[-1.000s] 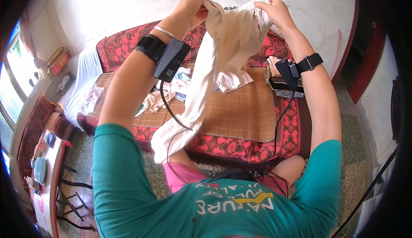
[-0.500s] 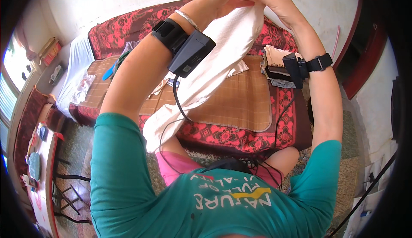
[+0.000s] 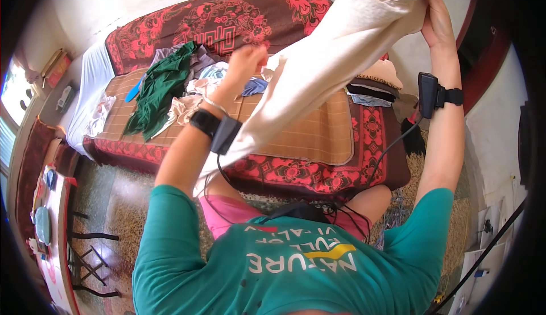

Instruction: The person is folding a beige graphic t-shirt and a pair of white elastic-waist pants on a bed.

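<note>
A pair of cream trousers (image 3: 335, 53) with a gathered elastic waistband hangs diagonally in front of me. The waistband is at the upper right, and the lower end narrows down towards my left knee. My right hand (image 3: 439, 24), raised high, grips the trousers at the waistband's right side; part of its fingers is behind the cloth. To the left of the trousers, my left hand (image 3: 248, 65) is in the air with its fingers curled and slightly blurred. It is close to a loose edge of the cloth, and I cannot tell whether it touches it.
The red-patterned sofa (image 3: 307, 181) bears a brown mat (image 3: 318, 139). A dark green garment (image 3: 165, 90) and other rumpled clothes lie at its left. A folded stack of clothes (image 3: 373, 90) sits at its right. A table (image 3: 60, 252) stands at the far left.
My left hand has come away from the waistband, moving down and left. My right hand has shifted right with the trousers, whose waistband now shows. The green garment has come into fuller view.
</note>
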